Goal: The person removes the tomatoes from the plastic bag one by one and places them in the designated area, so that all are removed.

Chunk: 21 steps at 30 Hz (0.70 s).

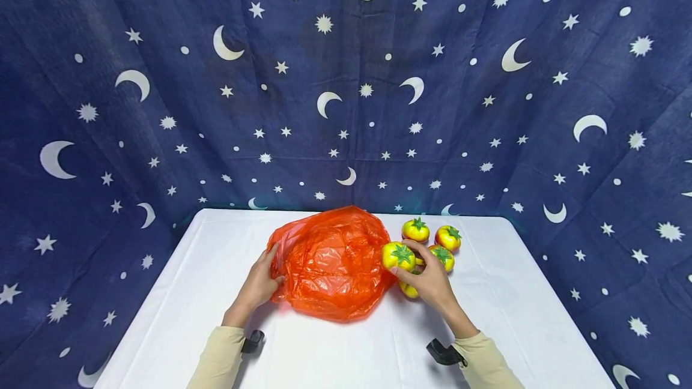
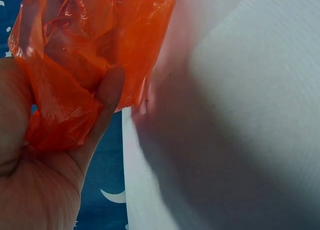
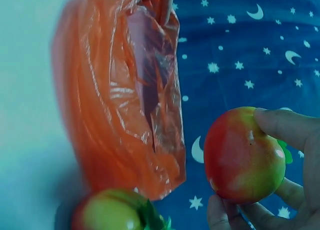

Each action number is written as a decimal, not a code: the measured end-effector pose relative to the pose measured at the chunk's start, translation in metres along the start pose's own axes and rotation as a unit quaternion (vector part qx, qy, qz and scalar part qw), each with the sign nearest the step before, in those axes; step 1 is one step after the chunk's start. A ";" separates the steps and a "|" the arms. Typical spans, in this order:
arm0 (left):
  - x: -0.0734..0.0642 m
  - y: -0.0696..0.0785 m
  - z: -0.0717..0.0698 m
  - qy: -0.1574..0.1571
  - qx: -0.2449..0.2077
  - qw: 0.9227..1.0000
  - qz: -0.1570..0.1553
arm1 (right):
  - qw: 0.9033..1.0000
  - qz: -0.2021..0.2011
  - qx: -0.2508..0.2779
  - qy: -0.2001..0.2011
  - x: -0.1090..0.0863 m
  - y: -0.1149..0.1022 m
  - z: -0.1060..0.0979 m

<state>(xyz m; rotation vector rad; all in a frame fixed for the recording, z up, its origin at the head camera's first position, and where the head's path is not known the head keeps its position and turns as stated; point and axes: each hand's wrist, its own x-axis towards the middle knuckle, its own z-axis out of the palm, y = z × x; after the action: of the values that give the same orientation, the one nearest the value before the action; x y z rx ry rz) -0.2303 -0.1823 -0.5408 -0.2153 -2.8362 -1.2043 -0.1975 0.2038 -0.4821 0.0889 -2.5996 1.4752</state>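
Observation:
A crumpled red-orange plastic bag spreads over the middle of the table, its mouth partly showing in the right wrist view. My left hand grips the bag's left side, and the left wrist view shows the film gathered between thumb and fingers. A yellow and red tomato with green leaves is pinched in my right hand, held up beside the bag's right edge. Under and behind that hand lie several similar tomatoes, among them a back tomato and a front tomato, partly hidden by the hand.
A white cloth covers the table. Dark blue curtains with moons and stars stand close behind it and on both sides. Each wrist wears a black mount, such as the right mount.

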 end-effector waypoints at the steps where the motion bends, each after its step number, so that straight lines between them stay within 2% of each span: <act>1: 0.000 0.000 0.000 0.000 -0.001 1.000 -0.001 | 1.000 0.005 0.000 0.001 0.000 0.002 -0.002; 7: 0.001 0.000 0.000 0.005 0.011 1.000 0.008 | 0.999 0.037 -0.007 0.008 -0.002 0.010 -0.011; 12: 0.003 0.002 -0.002 -0.002 0.006 1.000 0.005 | 0.998 0.058 -0.023 0.015 -0.004 0.015 -0.018; 21: 0.004 0.002 -0.004 -0.011 0.007 1.000 -0.003 | 0.996 0.072 -0.031 0.031 -0.010 0.028 -0.031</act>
<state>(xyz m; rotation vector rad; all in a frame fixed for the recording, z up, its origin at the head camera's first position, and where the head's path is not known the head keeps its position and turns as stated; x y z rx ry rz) -0.2335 -0.1829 -0.5363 -0.2209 -2.8654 -1.1901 -0.1883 0.2444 -0.4924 -0.1521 -2.6484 1.4144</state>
